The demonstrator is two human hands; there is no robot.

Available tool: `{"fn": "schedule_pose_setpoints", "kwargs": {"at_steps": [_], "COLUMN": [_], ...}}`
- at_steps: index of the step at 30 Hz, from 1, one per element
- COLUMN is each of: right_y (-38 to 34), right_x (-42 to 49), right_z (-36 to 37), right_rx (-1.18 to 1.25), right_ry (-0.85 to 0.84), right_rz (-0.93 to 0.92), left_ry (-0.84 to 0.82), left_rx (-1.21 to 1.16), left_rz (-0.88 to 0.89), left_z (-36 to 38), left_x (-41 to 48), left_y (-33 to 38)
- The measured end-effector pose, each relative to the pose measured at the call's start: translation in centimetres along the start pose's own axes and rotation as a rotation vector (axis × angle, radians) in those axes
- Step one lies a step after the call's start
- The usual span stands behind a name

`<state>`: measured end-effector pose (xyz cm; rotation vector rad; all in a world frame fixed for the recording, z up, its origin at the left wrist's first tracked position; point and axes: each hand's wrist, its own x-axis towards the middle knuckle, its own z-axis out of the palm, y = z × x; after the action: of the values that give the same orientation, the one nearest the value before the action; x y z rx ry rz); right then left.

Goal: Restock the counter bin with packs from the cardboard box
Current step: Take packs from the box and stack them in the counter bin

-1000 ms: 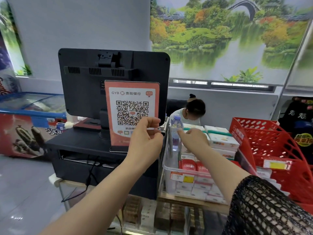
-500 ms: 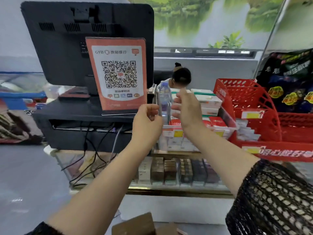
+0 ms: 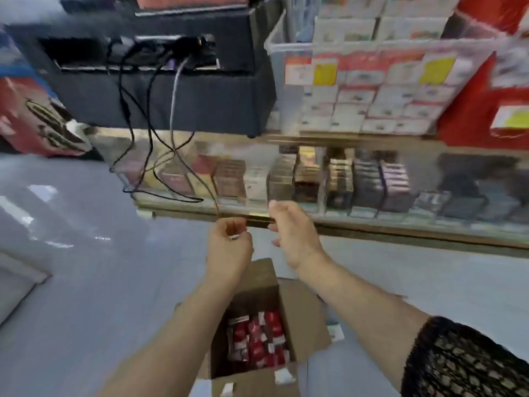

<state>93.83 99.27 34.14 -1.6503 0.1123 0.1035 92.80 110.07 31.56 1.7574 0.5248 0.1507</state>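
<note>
Above the cardboard box, left hand curled on nothing, right hand loosely spread, empty; a hasty reach could snag its raised flap, spilling red packs

1. A black register base sits on the counter, up and beyond the left hand.
2. Black and grey cables hang from it and loop down to just above that hand.
3. A glass display case runs across just beyond both hands. Blurred rows of cigarette packs stand inside, mostly beyond the right hand.
4. A red basket stands far up and right of the right hand.
5. A freezer front with an ice-cream picture lies well left of the left hand.
6. Glossy grey floor spreads left of the left hand.
</note>
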Motion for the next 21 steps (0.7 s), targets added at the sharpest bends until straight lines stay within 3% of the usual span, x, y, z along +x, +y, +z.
{"fn": "schedule_pose_setpoints", "kwargs": {"at_steps": [6, 12, 21], "right_y": [15.1, 28.4, 43.5], "right_x": [0.0, 1.0, 5.2], "right_z": [2.2, 4.5, 8.7], "right_rx": [-0.065, -0.058, -0.135], "right_ry": [-0.080, -0.094, -0.144], "right_rz": [0.161, 0.374, 0.589], "left_ry": [0.028, -0.076, -0.184], "left_rx": [0.099, 0.173, 0.266], "left_rz": [-0.148, -0.392, -0.676], "left_z": [1.5, 3.2, 7.5], "left_x": [2.2, 4.6, 10.7], "left_y": [-14.4, -28.0, -44.8]}}
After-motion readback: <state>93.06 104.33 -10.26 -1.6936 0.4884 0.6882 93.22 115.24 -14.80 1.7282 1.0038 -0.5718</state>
